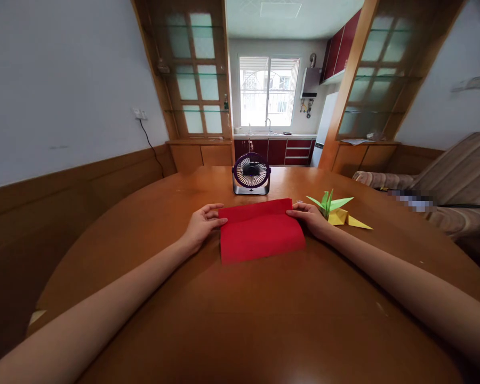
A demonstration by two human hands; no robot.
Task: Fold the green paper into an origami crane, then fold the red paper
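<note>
Between my two hands is a sheet of red paper point(262, 234), its far part folded over toward me in a band along the top. My left hand point(203, 226) pinches the paper's upper left corner, thumb on top and fingers behind. At the upper right corner my right hand point(309, 216) grips it the same way. The paper's near edge curves slightly and lies low over the wooden table point(240, 320). Just right of my right hand sit a green folded paper crane point(328, 202) and a yellow folded paper piece point(340, 217), partly hidden by the hand and the green one.
A small purple desk fan point(251, 172) stands on the table beyond the paper. A striped armchair point(460, 176) is at the right, past the table's rounded edge. Wooden cabinets point(202, 154) and a kitchen window point(269, 90) are at the back.
</note>
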